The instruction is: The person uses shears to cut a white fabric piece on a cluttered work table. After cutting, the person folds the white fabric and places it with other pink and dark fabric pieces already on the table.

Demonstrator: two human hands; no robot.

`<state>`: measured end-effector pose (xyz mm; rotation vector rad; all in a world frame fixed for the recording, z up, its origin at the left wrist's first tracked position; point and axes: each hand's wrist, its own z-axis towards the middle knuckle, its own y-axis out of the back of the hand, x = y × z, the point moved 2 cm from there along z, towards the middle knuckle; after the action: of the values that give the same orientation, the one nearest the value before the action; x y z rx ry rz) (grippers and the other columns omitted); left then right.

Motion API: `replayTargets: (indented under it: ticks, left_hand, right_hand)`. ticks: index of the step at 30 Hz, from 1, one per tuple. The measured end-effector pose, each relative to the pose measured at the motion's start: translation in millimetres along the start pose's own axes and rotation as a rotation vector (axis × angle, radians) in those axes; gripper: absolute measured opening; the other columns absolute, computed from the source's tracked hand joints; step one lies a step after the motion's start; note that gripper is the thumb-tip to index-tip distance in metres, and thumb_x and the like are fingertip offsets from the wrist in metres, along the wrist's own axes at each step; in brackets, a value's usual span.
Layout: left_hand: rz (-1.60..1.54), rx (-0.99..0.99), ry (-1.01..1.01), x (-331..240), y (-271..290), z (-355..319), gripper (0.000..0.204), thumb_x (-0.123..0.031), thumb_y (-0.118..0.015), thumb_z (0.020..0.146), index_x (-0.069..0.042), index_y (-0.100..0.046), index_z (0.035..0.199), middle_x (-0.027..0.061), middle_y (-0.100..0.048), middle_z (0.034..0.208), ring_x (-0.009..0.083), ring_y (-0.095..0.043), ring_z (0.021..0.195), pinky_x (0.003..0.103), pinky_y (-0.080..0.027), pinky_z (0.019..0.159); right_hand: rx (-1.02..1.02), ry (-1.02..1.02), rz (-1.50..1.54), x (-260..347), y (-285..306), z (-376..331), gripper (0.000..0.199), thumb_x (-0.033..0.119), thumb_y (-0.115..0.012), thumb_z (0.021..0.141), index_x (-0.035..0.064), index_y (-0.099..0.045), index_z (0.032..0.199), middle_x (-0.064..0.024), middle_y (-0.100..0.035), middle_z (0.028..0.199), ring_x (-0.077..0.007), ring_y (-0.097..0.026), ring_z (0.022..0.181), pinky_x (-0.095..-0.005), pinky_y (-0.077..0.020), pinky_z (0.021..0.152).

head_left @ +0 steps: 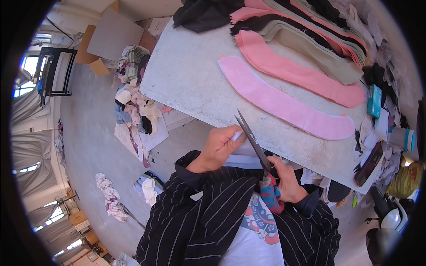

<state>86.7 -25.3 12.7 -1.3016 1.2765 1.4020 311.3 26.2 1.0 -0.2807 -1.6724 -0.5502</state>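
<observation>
My left hand (pixel 217 148) pinches the edge of a white, thin sheet-like piece (pixel 243 160), cloth or paper, which hangs below the fingers in front of my body. My right hand (pixel 287 181) grips large dark metal scissors (pixel 254 141), their handles wrapped in red and blue cloth (pixel 271 195). The blades point up and away, slightly parted, right beside the white piece and the left fingertips. Whether they touch it I cannot tell. Beyond the hands, a light pink curved fabric piece (pixel 284 104) lies flat on the pale table (pixel 191 75).
Behind it lie a coral-pink curved stack (pixel 301 77) and grey-green and black cut layers (pixel 317 55). A teal box (pixel 374 101), a phone (pixel 369 164) and a blue-lidded cup (pixel 401 138) sit at the right. Fabric scraps (pixel 137 104) heap beside the table's left edge, near a cardboard box (pixel 111 37).
</observation>
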Motion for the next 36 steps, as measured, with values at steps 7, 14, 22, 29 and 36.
replayTargets:
  ticks: [7,14,22,29,36]
  left_hand:
    - [-0.027,0.055,0.142,12.2,4.2,4.3,0.023,-0.02,-0.06,0.095,0.002,-0.061,0.1,-0.0008,-0.056,0.078,0.0032,-0.046,0.072,0.02,-0.039,0.062]
    - [-0.484,-0.061,0.246,21.3,-9.2,25.8,0.022,-0.016,-0.06,0.096,0.002,-0.061,0.108,0.0013,-0.065,0.094,0.0047,-0.056,0.084,0.022,-0.047,0.074]
    - [-0.598,-0.095,0.236,27.1,-14.0,27.4,0.02,-0.018,-0.06,0.096,0.001,-0.061,0.102,-0.0004,-0.063,0.09,0.0037,-0.055,0.081,0.022,-0.046,0.071]
    - [-0.582,-0.061,0.236,28.8,-9.0,27.9,0.019,-0.017,-0.06,0.096,0.001,-0.062,0.102,-0.0006,-0.064,0.089,0.0031,-0.055,0.081,0.022,-0.047,0.071]
    - [-0.406,-0.039,0.17,23.5,-7.2,28.2,0.023,-0.019,-0.063,0.093,0.001,-0.063,0.105,0.0016,-0.066,0.091,0.0045,-0.057,0.084,0.024,-0.049,0.073]
  right_hand:
    - [-0.021,-0.111,0.041,2.8,2.4,7.1,0.05,0.015,-0.07,0.082,0.0025,-0.047,0.124,-0.0114,-0.063,0.088,-0.0215,-0.063,0.073,-0.0311,-0.0502,0.071]
    - [0.106,-0.445,0.594,0.6,13.1,9.1,0.057,0.005,-0.06,0.088,0.0074,-0.039,0.141,0.0005,-0.048,0.087,-0.0086,-0.05,0.071,-0.0216,-0.0436,0.064]
    - [0.052,-0.362,0.415,-4.2,4.0,1.2,0.054,0.018,-0.064,0.09,0.0066,-0.041,0.137,-0.0006,-0.048,0.085,-0.0084,-0.048,0.07,-0.0219,-0.0408,0.06]
    - [-0.011,-0.424,0.14,-0.6,4.8,-0.9,0.06,0.004,-0.072,0.075,0.0068,-0.048,0.13,-0.0013,-0.05,0.079,-0.0111,-0.05,0.071,-0.0254,-0.0435,0.069]
    - [-0.061,-0.398,0.115,-9.5,1.7,-4.9,0.061,0.005,-0.076,0.073,0.0076,-0.05,0.128,-0.0007,-0.051,0.076,-0.0107,-0.051,0.07,-0.0251,-0.0444,0.069]
